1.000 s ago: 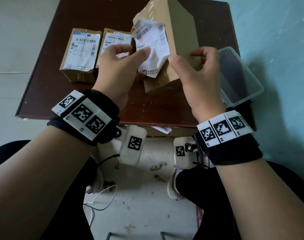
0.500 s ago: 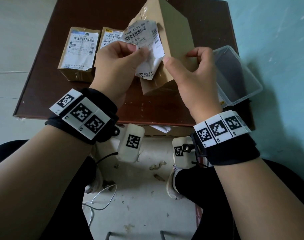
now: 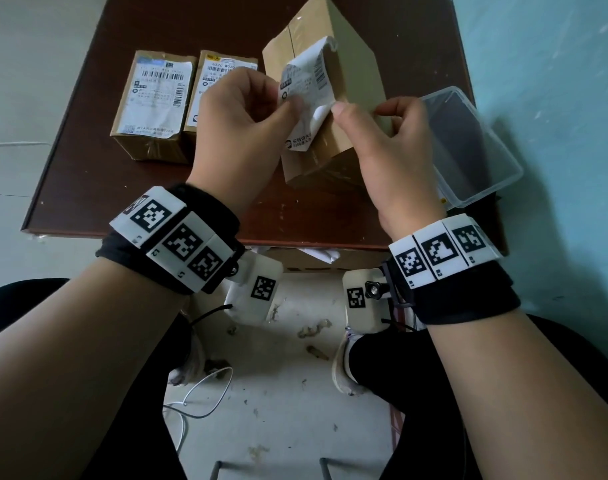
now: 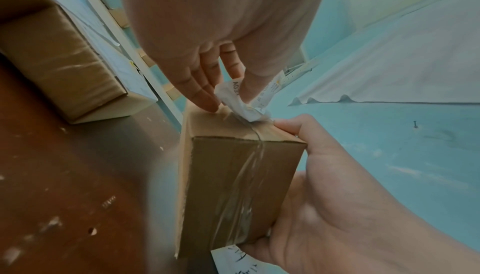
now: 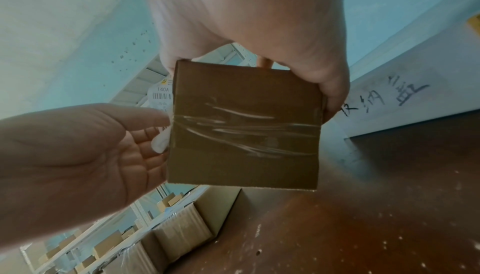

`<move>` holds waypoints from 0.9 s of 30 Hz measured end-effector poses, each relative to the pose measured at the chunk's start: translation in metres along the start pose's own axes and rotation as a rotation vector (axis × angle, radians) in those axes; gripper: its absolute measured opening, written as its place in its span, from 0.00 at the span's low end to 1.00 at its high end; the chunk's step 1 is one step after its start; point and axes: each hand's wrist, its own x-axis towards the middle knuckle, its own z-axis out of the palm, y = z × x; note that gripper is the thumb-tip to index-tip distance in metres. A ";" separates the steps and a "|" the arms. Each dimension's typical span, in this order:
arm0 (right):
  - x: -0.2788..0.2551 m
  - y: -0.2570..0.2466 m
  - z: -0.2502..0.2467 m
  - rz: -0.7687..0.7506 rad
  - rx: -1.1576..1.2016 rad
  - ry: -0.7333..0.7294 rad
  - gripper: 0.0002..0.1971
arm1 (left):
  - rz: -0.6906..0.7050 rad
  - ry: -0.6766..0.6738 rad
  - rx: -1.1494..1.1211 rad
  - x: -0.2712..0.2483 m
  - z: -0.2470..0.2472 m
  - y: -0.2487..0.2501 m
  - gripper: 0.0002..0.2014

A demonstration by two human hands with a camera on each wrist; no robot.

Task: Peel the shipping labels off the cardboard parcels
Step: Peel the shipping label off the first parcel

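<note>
A brown taped parcel (image 3: pixel 351 64) stands tilted on the table. My right hand (image 3: pixel 361 110) grips it from the right, thumb on the near face and fingers behind. A crumpled white shipping label (image 3: pixel 306 84) hangs partly peeled from that face. My left hand (image 3: pixel 292 105) pinches the label between thumb and forefinger. In the left wrist view the label (image 4: pixel 233 97) is bunched at the fingertips above the parcel (image 4: pixel 233 175). In the right wrist view the parcel's taped end (image 5: pixel 244 124) fills the middle, with the label (image 5: pixel 161 93) behind its left edge.
Two smaller parcels (image 3: pixel 153 98) (image 3: pixel 219 74) with labels on top lie side by side at the table's back left. A clear plastic container (image 3: pixel 468 143) sits at the right edge of the dark brown table (image 3: pixel 157 209). A box of paper scraps (image 3: pixel 316 254) is under the table.
The label has come further off the parcel face; its top has curled up and the sheet is more crumpled. Both hands stay almost where they were.
</note>
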 end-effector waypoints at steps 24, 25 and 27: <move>0.001 -0.001 0.002 0.132 -0.002 -0.119 0.26 | -0.130 0.003 -0.403 -0.003 0.002 0.013 0.12; 0.001 -0.002 0.002 0.142 0.006 -0.118 0.26 | -0.138 0.007 -0.412 -0.004 0.002 0.014 0.14; 0.002 -0.002 0.002 0.159 0.018 -0.116 0.25 | -0.136 0.013 -0.417 -0.004 0.003 0.015 0.17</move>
